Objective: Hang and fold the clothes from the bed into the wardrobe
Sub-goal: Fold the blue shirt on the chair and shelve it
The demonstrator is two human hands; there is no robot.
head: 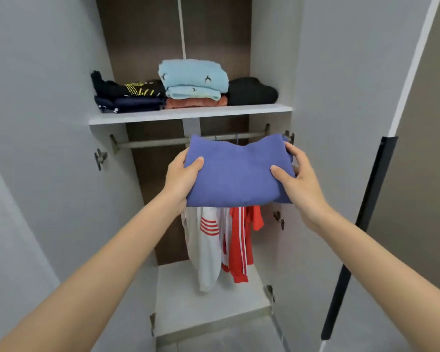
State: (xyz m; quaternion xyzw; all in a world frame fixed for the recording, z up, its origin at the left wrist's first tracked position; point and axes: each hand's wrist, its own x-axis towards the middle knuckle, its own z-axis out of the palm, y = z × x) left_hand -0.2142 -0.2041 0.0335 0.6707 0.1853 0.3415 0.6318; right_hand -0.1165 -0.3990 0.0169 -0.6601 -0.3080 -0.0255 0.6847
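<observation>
A folded purple-blue garment (236, 171) is held flat in the air in front of the open wardrobe, just below its shelf (188, 115). My left hand (182, 177) grips its left edge, thumb on top. My right hand (294, 174) grips its right edge, thumb on top and fingers round the far corner. On the shelf lie folded clothes: a dark stack (130, 95) at the left, a light blue stack (193, 78) over an orange piece in the middle, a black bundle (252, 91) at the right.
A hanging rail (150, 143) runs under the shelf. White and red garments (224, 240) hang from it behind and below the purple garment. Both white wardrobe doors stand open; the right door has a black handle (361, 224). The wardrobe floor (201, 301) is bare white.
</observation>
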